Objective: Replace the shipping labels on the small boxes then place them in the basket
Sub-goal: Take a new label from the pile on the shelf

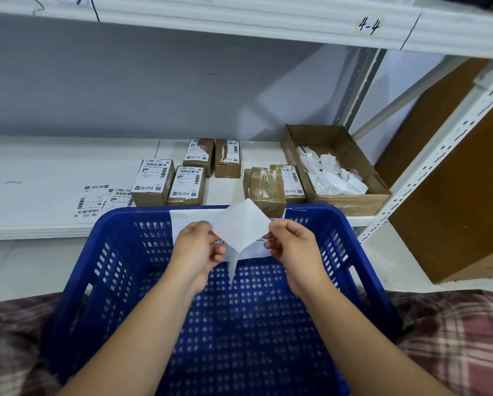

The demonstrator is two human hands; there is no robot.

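Label sheet is held up between both hands, the left hand pinching one edge and the right hand pinching the other. I'd guess the sticker's being peeled off its backing, since a thin strip dangles below. The blue basket sits right under the hands, with no boxes in it that I can see. The small boxes wait just beyond the hands on the shelf, easy to reach. Spare labels lie out past the left hand, and a cardboard tray of paper scraps sits past the right, probably for waste.
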